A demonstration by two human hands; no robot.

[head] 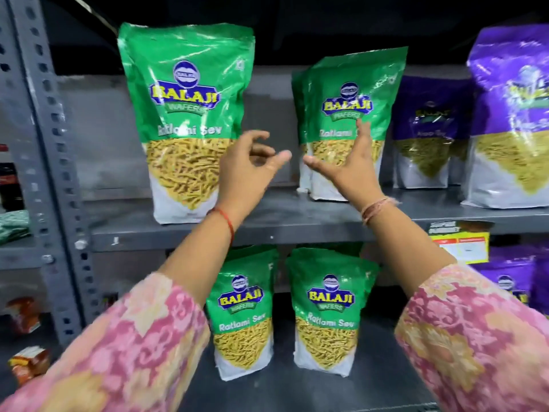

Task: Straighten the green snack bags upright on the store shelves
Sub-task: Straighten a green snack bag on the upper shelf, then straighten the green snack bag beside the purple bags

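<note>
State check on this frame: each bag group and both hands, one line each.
Upper-left green bag: upright, at shelf front.
Upper-right green bags: upright, stacked front to back, set further back.
Lower green bags: two, upright, side by side.
Purple bags: upright.
Left hand: open, fingers curled, holding nothing.
Right hand: open, in front of upper-right bags; contact unclear.

A shop aisle. Grey steel shelves (pixel 297 221) on a slotted upright (pixel 44 144) carry rows of the same branded green snack bags (pixel 187 120) on two levels, with purple bags (pixel 511 120) of the same brand alongside. A yellow price tag (pixel 459 243) hangs on the shelf edge. More packaged goods (pixel 25 315) fill the neighbouring rack.
</note>
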